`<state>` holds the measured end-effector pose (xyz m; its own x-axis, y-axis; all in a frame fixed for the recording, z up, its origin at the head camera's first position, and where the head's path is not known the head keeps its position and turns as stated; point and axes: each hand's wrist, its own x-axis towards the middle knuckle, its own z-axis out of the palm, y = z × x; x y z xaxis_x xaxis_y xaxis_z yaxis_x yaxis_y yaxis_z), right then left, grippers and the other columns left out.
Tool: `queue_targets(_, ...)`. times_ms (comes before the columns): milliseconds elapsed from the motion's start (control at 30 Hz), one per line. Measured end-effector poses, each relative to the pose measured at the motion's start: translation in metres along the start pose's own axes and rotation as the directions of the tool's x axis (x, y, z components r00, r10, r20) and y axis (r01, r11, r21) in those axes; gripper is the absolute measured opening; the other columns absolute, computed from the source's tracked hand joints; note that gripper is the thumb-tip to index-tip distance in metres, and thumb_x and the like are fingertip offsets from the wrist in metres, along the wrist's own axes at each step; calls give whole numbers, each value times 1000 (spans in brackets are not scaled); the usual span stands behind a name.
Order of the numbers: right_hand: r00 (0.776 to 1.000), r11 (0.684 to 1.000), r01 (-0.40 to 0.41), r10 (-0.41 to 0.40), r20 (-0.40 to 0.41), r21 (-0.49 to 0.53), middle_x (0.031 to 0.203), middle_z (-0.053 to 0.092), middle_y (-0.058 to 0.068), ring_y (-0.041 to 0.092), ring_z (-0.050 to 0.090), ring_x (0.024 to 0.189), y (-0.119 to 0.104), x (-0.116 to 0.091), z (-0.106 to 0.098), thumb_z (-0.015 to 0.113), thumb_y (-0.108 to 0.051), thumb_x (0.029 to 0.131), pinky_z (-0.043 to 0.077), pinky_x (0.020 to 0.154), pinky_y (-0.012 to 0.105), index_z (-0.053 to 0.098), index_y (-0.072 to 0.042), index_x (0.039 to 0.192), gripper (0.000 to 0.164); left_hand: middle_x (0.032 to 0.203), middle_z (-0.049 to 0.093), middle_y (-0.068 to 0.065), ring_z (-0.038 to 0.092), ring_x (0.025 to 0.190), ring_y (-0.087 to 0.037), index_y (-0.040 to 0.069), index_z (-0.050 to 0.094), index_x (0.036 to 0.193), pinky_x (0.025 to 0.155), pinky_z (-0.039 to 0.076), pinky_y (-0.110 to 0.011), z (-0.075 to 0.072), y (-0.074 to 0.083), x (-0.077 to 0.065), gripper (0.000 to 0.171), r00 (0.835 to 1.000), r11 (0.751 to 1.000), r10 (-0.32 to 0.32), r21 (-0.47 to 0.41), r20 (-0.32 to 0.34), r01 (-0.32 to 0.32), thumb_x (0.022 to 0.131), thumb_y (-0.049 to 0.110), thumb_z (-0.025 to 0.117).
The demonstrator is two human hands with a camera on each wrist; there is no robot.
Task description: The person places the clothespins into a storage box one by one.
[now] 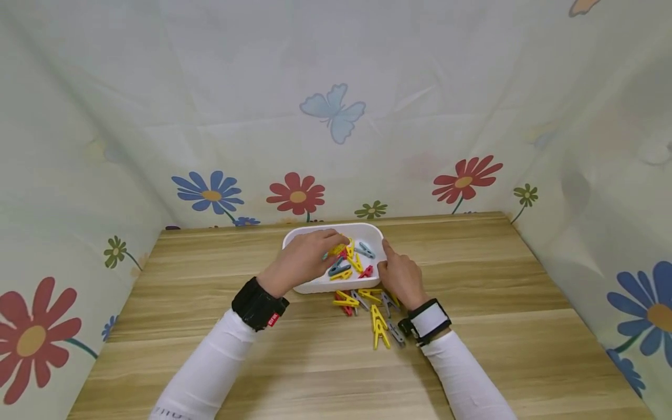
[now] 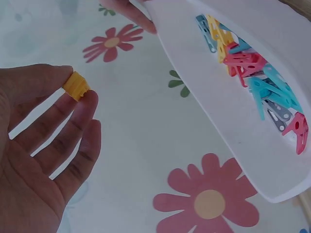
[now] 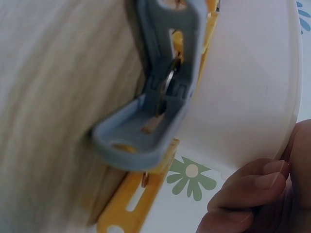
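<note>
My left hand [image 1: 307, 259] is over the left part of a white plastic tray [image 1: 310, 287]. Between thumb and fingertips it pinches a yellow clothespin [image 2: 76, 86], seen end-on in the left wrist view. My right hand [image 1: 403, 277] grips the tray's right end, its fingers [image 3: 250, 187] curled at the wall in the right wrist view. Inside the tray lie several loose clothespins, among them a red clothespin [image 1: 366, 272], a blue-grey clothespin [image 1: 364, 250] and a teal clothespin [image 2: 274, 92]. The left hand hides part of the tray's inside.
In front of the tray, several clothespins lie loose on the wooden table [image 1: 210, 338], including a yellow clothespin [image 1: 380, 334] and a grey clothespin [image 1: 396, 333] near my right wrist. A flower-printed cloth [image 1: 399, 169] rises behind the table and along both sides.
</note>
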<state>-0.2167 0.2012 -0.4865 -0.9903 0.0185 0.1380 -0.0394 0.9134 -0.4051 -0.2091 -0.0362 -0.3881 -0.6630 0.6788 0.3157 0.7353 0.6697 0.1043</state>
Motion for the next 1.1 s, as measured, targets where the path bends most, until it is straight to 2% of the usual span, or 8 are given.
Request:
queue_targets(133,1000,1000,-8,8,7,5,55,44,4,19,42,45,0,0,0,51,-17,94,28,42,28,39,-7,150,59,124,68,-1,66,105,-18,17,66,124,89,56,-33,5,-12,10,36,998,997,-59,-41,25,60,89,23,72)
queue_targets(467,1000,1000,-2,2,1,1,55,44,5,19,42,46,-1,1,0,52,-17,93,27,42,30,40,-7,150,59,119,68,-2,64,102,-18,16,64,125,90,55,-34,26,-40,27,34,984,978,-159,-123,85,169,92,21,69)
queue_targets(633,1000,1000,-4,4,3,3,55,43,4,19,42,46,-2,1,-1,53,-17,94,28,42,29,40,-7,150,59,123,67,-3,64,102,-19,16,61,131,90,55,-35,36,-46,29,40,981,975,-170,-127,95,182,92,22,69)
queue_targets(733,1000,1000,-1,1,1,4,54,42,3,19,41,46,-2,1,-1,53,-17,94,27,42,29,40,-7,150,59,142,56,-4,61,118,-23,19,49,144,90,55,-40,41,-49,28,57,979,974,-174,-127,108,187,92,28,69)
queue_targets(833,1000,1000,-1,1,1,7,54,42,3,19,40,45,-2,1,-1,53,-16,94,27,42,29,40,-7,150,58,161,31,-3,45,139,-27,25,30,155,95,52,-47,43,-50,26,75,974,971,-185,-128,134,202,91,37,68)
queue_targets(900,1000,1000,-3,3,2,5,54,42,3,19,40,45,-2,1,-1,53,-16,94,27,42,29,40,-7,150,58,166,17,-2,33,147,-28,27,20,158,99,50,-49,44,-52,26,81,971,968,-190,-138,146,211,92,41,65)
queue_targets(1000,1000,1000,-8,8,1,1,54,42,3,19,41,45,-1,1,-1,53,-16,94,27,42,29,40,-8,150,59,167,10,0,22,151,-27,29,13,159,109,41,-51,44,-53,25,86,968,963,-207,-146,143,228,92,43,64)
queue_targets(1100,1000,1000,-9,9,-1,0,54,42,3,19,41,45,-1,1,-1,53,-16,94,27,42,29,40,-8,150,58,167,12,-2,19,152,-27,28,13,159,115,33,-51,43,-55,21,85,962,955,-248,-136,117,263,93,44,63)
